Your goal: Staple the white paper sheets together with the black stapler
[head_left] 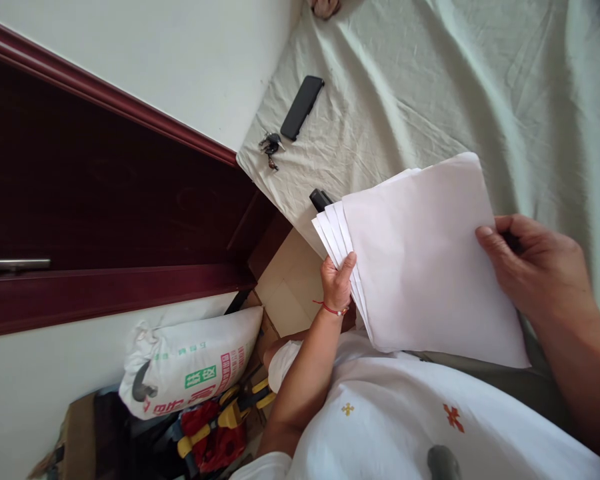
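Paper sheets [425, 267] between left grip [337, 285] and right grip [545, 267], opposite edges in thumb-and-finger pinches

Black phone-like slab [303, 107] beside keys [271, 143] on pale sheet [405, 100]; printed white sack [180, 340] near dark door [95, 167].

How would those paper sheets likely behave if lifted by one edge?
The sheets would probably sag, looking thin and broad. They might also slip apart, since their edges are fanned out at the left hand.
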Demonstrator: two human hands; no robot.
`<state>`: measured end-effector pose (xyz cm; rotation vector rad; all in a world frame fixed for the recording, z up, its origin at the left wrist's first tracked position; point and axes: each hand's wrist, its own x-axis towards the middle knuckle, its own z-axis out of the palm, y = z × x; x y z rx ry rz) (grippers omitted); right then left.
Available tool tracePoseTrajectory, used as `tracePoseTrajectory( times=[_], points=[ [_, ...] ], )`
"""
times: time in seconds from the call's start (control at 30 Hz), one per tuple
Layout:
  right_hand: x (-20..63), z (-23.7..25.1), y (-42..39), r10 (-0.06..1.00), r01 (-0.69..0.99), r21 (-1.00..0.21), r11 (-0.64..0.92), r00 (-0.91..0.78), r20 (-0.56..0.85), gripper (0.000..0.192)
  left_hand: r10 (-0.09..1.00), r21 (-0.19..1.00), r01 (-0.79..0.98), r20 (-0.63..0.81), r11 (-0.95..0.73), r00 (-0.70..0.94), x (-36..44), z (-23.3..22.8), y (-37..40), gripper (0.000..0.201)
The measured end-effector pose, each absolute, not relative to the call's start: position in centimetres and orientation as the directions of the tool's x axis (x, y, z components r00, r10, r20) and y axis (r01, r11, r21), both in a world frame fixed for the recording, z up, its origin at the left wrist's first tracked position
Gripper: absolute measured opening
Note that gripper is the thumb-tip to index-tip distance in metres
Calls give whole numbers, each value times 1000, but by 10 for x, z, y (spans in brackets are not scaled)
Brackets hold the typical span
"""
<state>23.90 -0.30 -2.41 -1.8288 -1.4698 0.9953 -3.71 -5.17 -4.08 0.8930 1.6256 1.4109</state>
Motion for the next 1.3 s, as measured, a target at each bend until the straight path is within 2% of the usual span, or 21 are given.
tracePoseTrajectory(
  times=[0.17, 0.53, 0.93, 1.3],
  points=[
    [239, -25, -3, 977, 551, -807, -214, 110, -183, 33, 892, 983, 39, -147, 180, -428, -36, -38, -52, 47],
    [238, -23, -3, 975, 535, -815, -222, 116, -190, 33, 897, 985, 62, -123, 164, -425, -37, -41, -52, 38],
    [238, -24, -3, 976, 541, -812, -217, 109, -188, 33, 901, 981, 29, -163, 191, -402, -36, -33, -50, 43],
    [237, -21, -3, 974, 532, -816, -226, 106, -200, 32, 895, 976, 22, -191, 218, -404, -39, -37, -51, 35]
  ],
)
